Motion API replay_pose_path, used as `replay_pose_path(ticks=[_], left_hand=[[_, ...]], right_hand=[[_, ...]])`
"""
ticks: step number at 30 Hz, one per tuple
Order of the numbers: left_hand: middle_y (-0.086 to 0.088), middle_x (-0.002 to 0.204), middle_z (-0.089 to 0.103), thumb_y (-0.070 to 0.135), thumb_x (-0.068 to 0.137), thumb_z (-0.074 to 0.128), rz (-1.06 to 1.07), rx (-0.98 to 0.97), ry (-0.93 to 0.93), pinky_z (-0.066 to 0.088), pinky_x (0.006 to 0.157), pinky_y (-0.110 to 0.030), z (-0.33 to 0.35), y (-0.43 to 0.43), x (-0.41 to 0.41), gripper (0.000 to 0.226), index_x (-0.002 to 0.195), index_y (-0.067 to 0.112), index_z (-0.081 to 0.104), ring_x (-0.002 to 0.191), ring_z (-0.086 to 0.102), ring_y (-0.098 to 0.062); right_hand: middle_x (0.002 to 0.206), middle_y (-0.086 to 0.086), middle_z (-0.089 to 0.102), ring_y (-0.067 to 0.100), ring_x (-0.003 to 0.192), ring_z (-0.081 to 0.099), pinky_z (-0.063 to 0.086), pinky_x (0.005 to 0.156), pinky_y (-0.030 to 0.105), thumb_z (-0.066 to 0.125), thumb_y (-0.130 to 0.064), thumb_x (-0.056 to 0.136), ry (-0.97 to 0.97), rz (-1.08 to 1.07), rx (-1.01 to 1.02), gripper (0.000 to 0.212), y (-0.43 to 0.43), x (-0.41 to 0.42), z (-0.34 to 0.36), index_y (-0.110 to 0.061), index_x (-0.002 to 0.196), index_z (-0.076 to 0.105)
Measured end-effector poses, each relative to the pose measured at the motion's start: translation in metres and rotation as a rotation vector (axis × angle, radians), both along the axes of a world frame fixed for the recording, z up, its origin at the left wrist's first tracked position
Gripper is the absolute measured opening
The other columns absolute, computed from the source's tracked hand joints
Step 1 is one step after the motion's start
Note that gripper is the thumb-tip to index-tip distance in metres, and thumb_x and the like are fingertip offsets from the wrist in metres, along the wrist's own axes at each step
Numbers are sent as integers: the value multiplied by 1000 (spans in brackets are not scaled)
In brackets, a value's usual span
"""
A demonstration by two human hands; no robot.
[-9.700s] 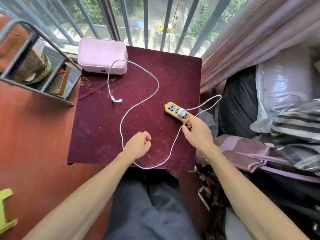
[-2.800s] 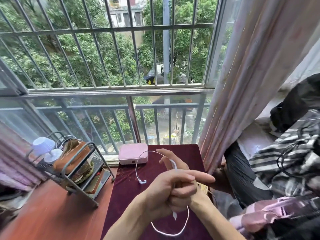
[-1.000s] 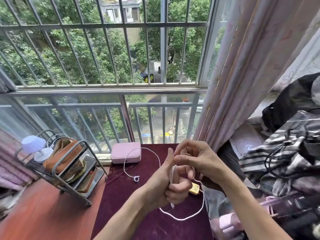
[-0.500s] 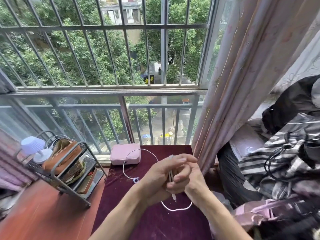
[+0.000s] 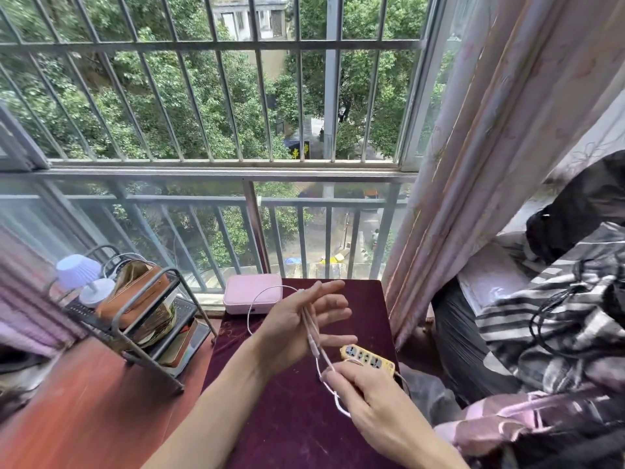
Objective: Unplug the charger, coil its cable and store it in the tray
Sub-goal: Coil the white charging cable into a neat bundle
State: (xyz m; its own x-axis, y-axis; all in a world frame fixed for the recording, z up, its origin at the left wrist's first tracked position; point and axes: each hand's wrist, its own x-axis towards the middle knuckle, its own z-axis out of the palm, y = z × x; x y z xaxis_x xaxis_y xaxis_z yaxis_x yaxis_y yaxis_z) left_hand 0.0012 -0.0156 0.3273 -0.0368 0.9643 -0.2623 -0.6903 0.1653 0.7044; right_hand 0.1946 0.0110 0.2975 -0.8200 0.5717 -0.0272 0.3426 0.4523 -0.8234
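Observation:
The white charger cable (image 5: 311, 335) runs in a few strands across the palm of my left hand (image 5: 297, 321), which is raised over the table with its fingers spread. A connector end hangs just below that palm. My right hand (image 5: 367, 399) is lower and nearer to me, pinching the cable between thumb and fingers, with a loop trailing under it. Another stretch of cable arcs back toward the pink box (image 5: 252, 294). The yellow power strip (image 5: 368, 358) lies on the maroon tablecloth (image 5: 287, 418) with nothing plugged into it. The charger block is hidden.
A metal shelf rack (image 5: 142, 319) holding a brown pouch, books and a small lamp stands left of the table. Window bars are straight ahead. A pink curtain (image 5: 473, 198) hangs at the right, above piled clothes and bags.
My right hand has dropped from beside my left hand toward me, drawing the cable down. My left fingers have spread apart, and the power strip is uncovered.

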Motion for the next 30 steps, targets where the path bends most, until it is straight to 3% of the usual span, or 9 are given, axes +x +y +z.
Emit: replay_pose_path(ticks=[3, 5, 8, 11, 16, 18, 21, 26, 30], left_hand=[[-12, 108, 72, 34, 103, 44, 15, -60, 121, 50, 88, -63, 1, -2, -6, 50, 144, 4, 47, 113, 68, -28], [-13, 116, 72, 35, 103, 45, -27, -85, 200, 52, 82, -52, 1, -5, -4, 49, 144, 8, 46, 122, 65, -29], [-16, 130, 68, 35, 104, 45, -108, -84, 324, 48, 88, -54, 1, -9, 5, 46, 144, 14, 46, 127, 62, -28], [-21, 134, 63, 31, 106, 45, -174, -76, 376, 42, 92, -57, 3, -10, 10, 44, 145, 12, 46, 119, 65, -24], [-16, 107, 67, 25, 105, 52, -409, 10, 337, 46, 99, -59, 8, -20, 16, 28, 123, 11, 67, 88, 68, -20], [-17, 93, 61, 24, 106, 49, -465, 53, 235, 57, 82, -49, 10, -24, 22, 39, 134, -3, 56, 68, 60, -17], [-6, 70, 56, 32, 108, 42, -495, 77, 203, 38, 49, -19, 15, -26, 33, 50, 136, -8, 49, 47, 40, -7], [3, 45, 39, 71, 97, 16, -463, 71, 50, 22, 37, -18, 19, -22, 45, 83, 112, 3, 62, 35, 16, -7], [2, 43, 19, 75, 91, 8, -409, 135, -72, 12, 38, -22, 21, -22, 50, 89, 99, 3, 60, 35, 9, -8]], right_hand=[[67, -2, 56, 7, 63, 50, 42, 63, 27, 51, -50, 105, -75, 95, 179, 31, -1, 10, 25, -38, 77, 55], [70, -5, 53, 4, 64, 47, 33, 60, 21, 48, -51, 105, -138, 160, 306, 36, 2, 10, 46, -30, 76, 48], [87, -2, 67, 11, 80, 60, 38, 66, 31, 41, -59, 102, -251, 227, 551, 42, 7, 7, 75, -22, 90, 59], [79, -6, 70, 12, 74, 65, 47, 65, 34, 41, -67, 93, -219, 267, 642, 48, 20, 6, 103, -29, 88, 69], [70, -11, 67, 5, 62, 62, 50, 54, 32, 69, -62, 90, 51, 256, 346, 28, 66, 0, 116, -36, 87, 78], [66, -5, 62, 3, 59, 51, 46, 55, 39, 72, -65, 87, 109, 237, 165, 29, 81, -8, 110, -37, 87, 80], [69, 5, 66, 12, 66, 54, 44, 61, 34, 77, -55, 85, 223, 246, -10, 18, 92, -18, 102, -38, 84, 81], [67, -11, 71, -5, 64, 60, 46, 65, 8, 76, -9, 94, 373, 255, -240, 11, 96, -27, 82, -16, 85, 78], [61, 1, 45, 5, 58, 38, 34, 58, 13, 78, -21, 89, 400, 94, -276, 9, 94, -30, 63, -15, 82, 77]])
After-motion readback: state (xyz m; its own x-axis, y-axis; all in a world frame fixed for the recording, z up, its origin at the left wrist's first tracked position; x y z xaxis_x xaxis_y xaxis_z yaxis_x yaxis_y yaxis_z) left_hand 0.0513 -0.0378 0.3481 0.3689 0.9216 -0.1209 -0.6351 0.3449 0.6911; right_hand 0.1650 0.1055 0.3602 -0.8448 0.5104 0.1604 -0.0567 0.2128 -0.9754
